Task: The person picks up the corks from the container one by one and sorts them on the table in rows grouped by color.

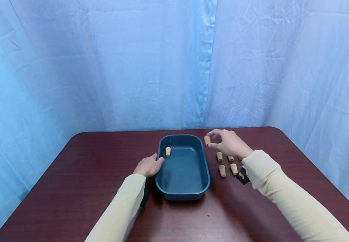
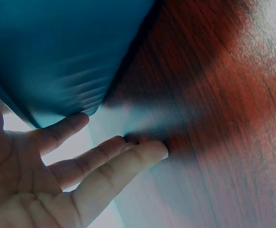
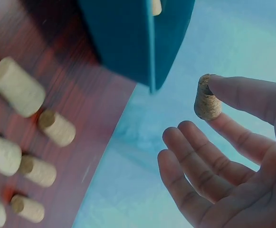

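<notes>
A cork stopper (image 1: 207, 140) is pinched between the thumb and index finger of my right hand (image 1: 229, 142), raised just right of the blue tub's far right corner. In the right wrist view the held cork (image 3: 208, 97) stands nearly upright, and the other fingers spread loosely below it. My left hand (image 1: 148, 165) grips the left wall of the deep blue tub (image 1: 207, 179), thumb over the rim. From the left wrist, fingers (image 2: 64, 133) show along the tub's outer side (image 2: 66, 57). Inside the tub, one cork (image 1: 168, 152) lies near the left wall.
Several more corks (image 1: 222, 170) sit in rows on the dark red wooden table (image 1: 107, 151), right of the tub and below my right forearm. Some are partly hidden by the right wrist. Pale blue curtains (image 1: 150, 67) hang behind the table's far edge.
</notes>
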Demonstrator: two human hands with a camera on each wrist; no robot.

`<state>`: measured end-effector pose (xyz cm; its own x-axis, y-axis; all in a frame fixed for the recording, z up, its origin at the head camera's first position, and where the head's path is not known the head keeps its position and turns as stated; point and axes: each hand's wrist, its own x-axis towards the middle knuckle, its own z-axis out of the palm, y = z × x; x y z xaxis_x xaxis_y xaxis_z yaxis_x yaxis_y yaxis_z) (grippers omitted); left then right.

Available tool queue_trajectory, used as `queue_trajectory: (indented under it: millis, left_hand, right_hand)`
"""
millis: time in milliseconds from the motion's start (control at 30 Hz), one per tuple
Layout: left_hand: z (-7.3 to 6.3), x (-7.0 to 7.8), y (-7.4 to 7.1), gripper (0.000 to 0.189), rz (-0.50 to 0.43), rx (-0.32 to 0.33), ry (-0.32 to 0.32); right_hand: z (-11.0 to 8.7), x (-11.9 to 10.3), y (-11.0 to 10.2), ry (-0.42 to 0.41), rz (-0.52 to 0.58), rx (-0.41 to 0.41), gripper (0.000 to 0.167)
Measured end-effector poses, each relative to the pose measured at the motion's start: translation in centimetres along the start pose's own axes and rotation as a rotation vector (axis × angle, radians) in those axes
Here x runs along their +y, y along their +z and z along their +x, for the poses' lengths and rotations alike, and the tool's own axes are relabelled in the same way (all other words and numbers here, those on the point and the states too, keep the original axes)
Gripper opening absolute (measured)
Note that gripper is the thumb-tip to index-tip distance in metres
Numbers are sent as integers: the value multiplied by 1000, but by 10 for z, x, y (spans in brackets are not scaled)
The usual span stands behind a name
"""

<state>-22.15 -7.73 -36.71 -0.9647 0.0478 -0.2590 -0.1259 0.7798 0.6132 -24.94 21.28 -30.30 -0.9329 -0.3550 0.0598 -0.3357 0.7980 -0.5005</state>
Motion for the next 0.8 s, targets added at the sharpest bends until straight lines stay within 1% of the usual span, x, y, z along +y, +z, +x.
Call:
queue_trajectory:
  millis: [200, 533, 800]
  left_hand:
    - [0, 0, 0, 61, 5, 4, -3]
    - [0, 1, 0, 61, 2, 4, -5]
    - [0, 1, -1, 60, 5, 4, -4]
  right_hand:
    - [-8, 22, -9, 17, -14, 11, 41]
    - [-21, 64, -23, 70, -35, 28, 42]
    - [-30, 94, -29, 128, -52, 47, 40]
